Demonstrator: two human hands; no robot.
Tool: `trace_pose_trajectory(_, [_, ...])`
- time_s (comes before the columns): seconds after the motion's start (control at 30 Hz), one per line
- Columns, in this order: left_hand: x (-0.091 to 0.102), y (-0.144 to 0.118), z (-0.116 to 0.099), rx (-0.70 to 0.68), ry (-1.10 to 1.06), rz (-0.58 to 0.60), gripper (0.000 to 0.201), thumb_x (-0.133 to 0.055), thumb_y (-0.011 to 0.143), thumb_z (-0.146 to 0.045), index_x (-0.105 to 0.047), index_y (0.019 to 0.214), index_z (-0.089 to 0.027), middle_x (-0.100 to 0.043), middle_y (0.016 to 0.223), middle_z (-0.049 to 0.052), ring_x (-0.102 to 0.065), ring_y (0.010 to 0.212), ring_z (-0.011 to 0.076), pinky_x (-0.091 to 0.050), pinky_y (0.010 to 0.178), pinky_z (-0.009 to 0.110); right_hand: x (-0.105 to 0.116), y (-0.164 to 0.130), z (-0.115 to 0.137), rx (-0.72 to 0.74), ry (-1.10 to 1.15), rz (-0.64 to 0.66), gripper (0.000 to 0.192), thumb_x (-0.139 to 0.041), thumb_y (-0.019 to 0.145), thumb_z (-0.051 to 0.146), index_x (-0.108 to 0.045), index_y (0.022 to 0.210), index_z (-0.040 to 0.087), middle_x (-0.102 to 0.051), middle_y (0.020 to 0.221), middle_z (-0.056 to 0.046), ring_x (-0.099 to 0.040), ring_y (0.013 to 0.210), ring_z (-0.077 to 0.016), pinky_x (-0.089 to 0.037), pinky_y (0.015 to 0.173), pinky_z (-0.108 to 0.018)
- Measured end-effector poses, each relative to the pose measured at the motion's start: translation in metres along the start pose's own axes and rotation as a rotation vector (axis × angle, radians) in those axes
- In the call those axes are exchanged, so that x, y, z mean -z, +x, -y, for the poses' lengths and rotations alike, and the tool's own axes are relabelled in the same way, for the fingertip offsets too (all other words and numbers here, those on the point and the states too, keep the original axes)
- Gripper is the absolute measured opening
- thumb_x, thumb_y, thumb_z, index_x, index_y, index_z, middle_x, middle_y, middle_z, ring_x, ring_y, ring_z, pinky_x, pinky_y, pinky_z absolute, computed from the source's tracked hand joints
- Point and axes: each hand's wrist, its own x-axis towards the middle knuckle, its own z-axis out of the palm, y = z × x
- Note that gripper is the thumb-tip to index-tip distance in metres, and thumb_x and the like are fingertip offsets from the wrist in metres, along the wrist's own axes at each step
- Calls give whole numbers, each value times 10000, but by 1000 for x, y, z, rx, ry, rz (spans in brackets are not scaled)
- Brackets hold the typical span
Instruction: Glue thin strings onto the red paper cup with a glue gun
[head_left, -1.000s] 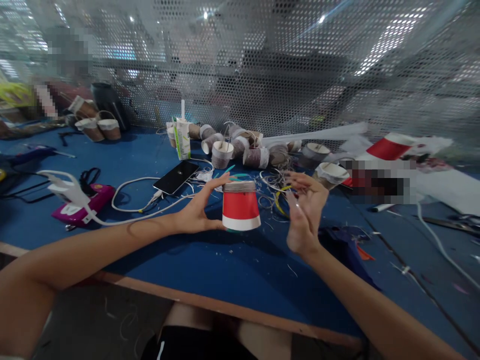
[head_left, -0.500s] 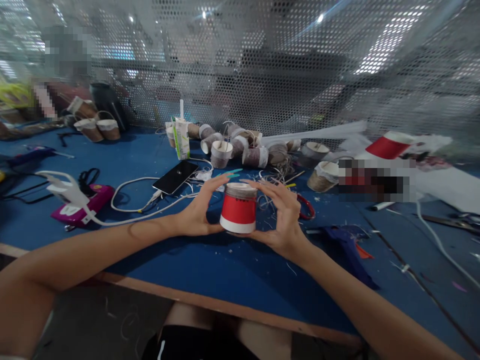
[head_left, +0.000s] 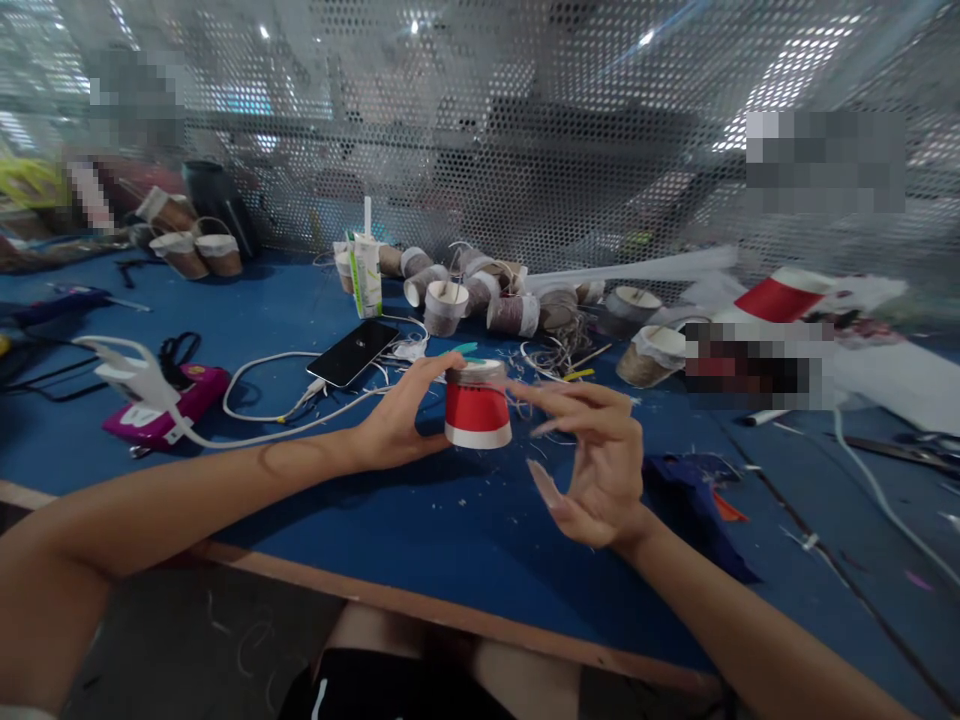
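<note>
While the left hand (head_left: pixel 394 425) grips the upturned red paper cup (head_left: pixel 477 410), twine covers only its top band; red wall below remains bare. Right hand (head_left: pixel 600 465) spread open, empty, just right of cup. Twine-wrapped cups (head_left: pixel 480 290) lie beyond.

red cup (head_left: pixel 477 413): matt paper, rough twine round top | table (head_left: pixel 420 520): matt blue cloth, wooden front edge | phone (head_left: pixel 352 352): glossy glass | back screen (head_left: pixel 525 130): perforated shiny metal
</note>
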Motion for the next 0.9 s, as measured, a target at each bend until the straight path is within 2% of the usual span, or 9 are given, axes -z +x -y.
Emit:
trace_pose_trajectory(0.1, [0, 0, 0, -9, 8, -7, 783, -723, 780, -209, -298, 1437, -230, -558, 1323, 160, -577, 1217, 295, -499, 1008, 492, 4, 1, 7, 155, -92, 108, 251, -584, 747, 311, -484, 975, 282, -701, 1180, -41, -477, 1062, -317, -407, 862, -533])
trace_pose_trajectory(0.2, [0, 0, 2, -4, 4, 3, 784, -726, 782, -220, -294, 1436, -243, -563, 1312, 157, -580, 1216, 303, -498, 1003, 502, 5, 1, 8, 66, -87, 210, 254, -562, 770, 311, -467, 1003, 278, -679, 1229, -45, -467, 1028, -303, -410, 849, -522])
trace_pose_trajectory(0.27, [0, -1, 2, -7, 1, 11, 781, -721, 784, -213, -295, 1438, -247, -563, 1308, 156, -577, 1222, 307, -496, 1004, 509, 3, 0, 7, -17, -1, 210, 230, -530, 812, 351, -471, 1020, 274, -667, 1227, -72, -501, 1050, -309, -416, 864, -534])
trace_pose_trajectory(0.47, [-1, -2, 3, 1, -50, -34, 753, -705, 796, -233, -307, 1435, -248, -532, 1323, 147, -550, 1254, 295, -501, 1024, 493, -6, 6, 9, -272, 435, -88, 157, -497, 889, 411, -508, 902, 255, -674, 949, -69, -656, 1028, -302, -463, 911, -518])
trace_pose_trajectory(0.6, [-4, -3, 4, 43, -95, -40, 750, -712, 788, -232, -320, 1427, -244, -506, 1349, 152, -521, 1285, 298, -478, 1062, 495, -7, 14, 5, -363, 539, -242, 249, -524, 847, 485, -537, 765, 250, -602, 716, -13, -704, 912, -287, -488, 899, -484])
trace_pose_trajectory(0.67, [-5, -4, 5, 57, -103, -42, 763, -719, 780, -231, -316, 1428, -249, -505, 1347, 147, -517, 1285, 302, -467, 1071, 511, -6, 15, 0, -403, 503, -336, 247, -516, 845, 469, -525, 721, 256, -569, 663, -3, -697, 818, -265, -500, 807, -446])
trace_pose_trajectory(0.8, [-5, -2, 5, 45, -81, -48, 778, -704, 778, -204, -296, 1439, -254, -490, 1341, 145, -503, 1288, 300, -482, 1059, 513, 1, 24, -3, -395, 207, -579, 170, -555, 819, 389, -492, 724, 263, -561, 731, -19, -583, 705, -216, -454, 687, -392])
trace_pose_trajectory(0.83, [-4, -2, 5, 40, -56, -46, 780, -698, 781, -197, -290, 1443, -254, -485, 1338, 145, -502, 1285, 296, -494, 1049, 507, 5, 27, 0, -367, 133, -598, 156, -584, 804, 374, -489, 754, 260, -563, 776, -26, -571, 729, -214, -452, 703, -396])
trace_pose_trajectory(0.9, [-3, 0, 3, 29, 14, -51, 783, -679, 784, -166, -278, 1451, -254, -474, 1334, 145, -498, 1281, 285, -510, 1039, 496, 16, 32, 10, -309, -51, -502, 189, -629, 792, 362, -483, 838, 252, -573, 886, -51, -571, 821, -230, -460, 761, -423])
